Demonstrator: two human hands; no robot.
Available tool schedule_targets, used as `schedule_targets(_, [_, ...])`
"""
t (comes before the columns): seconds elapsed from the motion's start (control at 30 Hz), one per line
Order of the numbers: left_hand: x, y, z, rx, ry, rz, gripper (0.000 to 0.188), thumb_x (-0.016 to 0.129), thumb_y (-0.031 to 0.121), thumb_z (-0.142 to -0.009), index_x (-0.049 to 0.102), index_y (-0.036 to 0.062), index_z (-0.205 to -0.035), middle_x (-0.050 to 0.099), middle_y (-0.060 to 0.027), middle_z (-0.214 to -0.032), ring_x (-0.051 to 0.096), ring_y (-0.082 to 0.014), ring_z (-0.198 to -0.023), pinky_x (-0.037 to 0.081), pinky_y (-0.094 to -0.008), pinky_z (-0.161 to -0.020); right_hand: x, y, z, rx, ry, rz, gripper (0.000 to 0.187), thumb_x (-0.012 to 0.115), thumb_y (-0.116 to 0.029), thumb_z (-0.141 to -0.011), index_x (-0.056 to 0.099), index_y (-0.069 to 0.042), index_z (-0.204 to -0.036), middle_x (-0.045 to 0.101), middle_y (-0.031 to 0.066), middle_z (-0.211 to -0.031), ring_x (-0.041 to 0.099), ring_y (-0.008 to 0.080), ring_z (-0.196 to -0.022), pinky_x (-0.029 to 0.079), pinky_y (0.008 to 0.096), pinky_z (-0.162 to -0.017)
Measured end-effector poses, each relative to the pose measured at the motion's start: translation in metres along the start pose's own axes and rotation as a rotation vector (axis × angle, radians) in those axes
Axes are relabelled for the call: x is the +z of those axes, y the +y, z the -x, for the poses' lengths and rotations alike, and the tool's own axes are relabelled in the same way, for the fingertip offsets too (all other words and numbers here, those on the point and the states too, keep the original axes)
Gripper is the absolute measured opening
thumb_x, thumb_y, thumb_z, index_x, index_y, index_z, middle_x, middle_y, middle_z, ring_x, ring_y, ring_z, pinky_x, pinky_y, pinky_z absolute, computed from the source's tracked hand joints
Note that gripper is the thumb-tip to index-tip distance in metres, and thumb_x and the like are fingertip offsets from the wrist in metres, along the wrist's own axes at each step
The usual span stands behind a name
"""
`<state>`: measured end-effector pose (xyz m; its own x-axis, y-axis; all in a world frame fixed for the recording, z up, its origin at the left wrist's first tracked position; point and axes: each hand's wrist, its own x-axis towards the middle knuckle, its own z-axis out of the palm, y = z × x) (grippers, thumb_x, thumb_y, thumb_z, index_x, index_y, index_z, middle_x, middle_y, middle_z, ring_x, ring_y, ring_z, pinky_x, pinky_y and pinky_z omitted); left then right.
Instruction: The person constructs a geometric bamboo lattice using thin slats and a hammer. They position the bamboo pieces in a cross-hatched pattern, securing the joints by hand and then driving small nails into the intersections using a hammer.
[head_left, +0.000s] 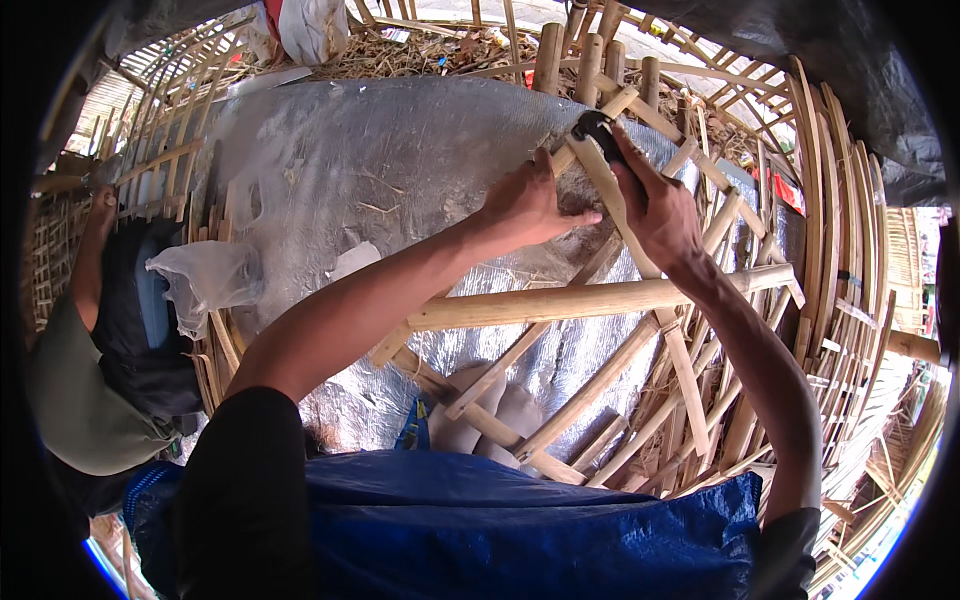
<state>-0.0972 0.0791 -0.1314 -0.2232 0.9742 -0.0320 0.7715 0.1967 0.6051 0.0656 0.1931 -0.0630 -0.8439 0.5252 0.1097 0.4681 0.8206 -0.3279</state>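
My right hand point(655, 210) is closed around a black hand tool point(596, 127), whose exact kind I cannot make out. The tool sits against a crossing of split bamboo strips at the far end of a bamboo frame point(560, 302). One pale strip point(612, 195) runs from that crossing down past my right wrist. Left of the crossing is my left hand point(528, 205), its thumb stretched toward the strip and a finger raised at the end of another strip. Its remaining fingers are mostly hidden. The frame's thick crossbar passes beneath my forearms.
A silvery sheet point(330, 160) lies under the frame. Bamboo posts point(547, 60) stand at the far side, with bamboo slats point(835, 200) along the right. At left sits another person point(90, 380), near a clear plastic bag point(212, 280). Blue tarp-like material point(530, 525) spreads across the front.
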Motion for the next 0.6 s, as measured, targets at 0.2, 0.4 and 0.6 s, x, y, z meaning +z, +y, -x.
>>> schedule_targets(0.2, [-0.01,0.002,-0.001,-0.023,-0.075,-0.02,0.112,0.063,0.077,-0.077,0.039,-0.0229,-0.121,0.059,-0.0295,-0.086,0.065,-0.0319,-0.064,0.054,-0.0377,-0.048,-0.002,-0.001,-0.002,-0.013,0.244,-0.19,0.045,0.051,-0.024,-0.103,0.044,-0.021,-0.147,0.068,0.018,-0.072,0.064,0.0189,-0.048,0.048,0.0367,-0.043])
schedule_targets(0.4, [0.003,-0.004,0.002,0.03,0.061,-0.012,0.115,0.059,0.08,-0.076,0.038,-0.0232,-0.122,0.06,-0.027,-0.081,0.066,-0.0321,-0.062,0.053,-0.0399,-0.046,0.0,-0.006,0.002,-0.025,0.439,-0.392,0.043,0.054,-0.024,-0.101,0.05,-0.022,-0.144,0.068,0.0177,-0.068,0.066,0.0253,-0.051,0.048,0.0402,-0.045])
schedule_targets(0.6, [0.001,-0.006,-0.003,-0.002,-0.008,-0.05,0.119,0.058,0.083,-0.074,0.041,-0.0255,-0.119,0.059,-0.0178,-0.07,0.058,-0.023,-0.047,0.045,-0.0359,-0.035,-0.011,-0.002,-0.008,0.023,0.138,-0.151,0.044,0.054,-0.023,-0.102,0.047,-0.018,-0.145,0.067,0.0173,-0.069,0.062,0.02,-0.048,0.05,0.0368,-0.046])
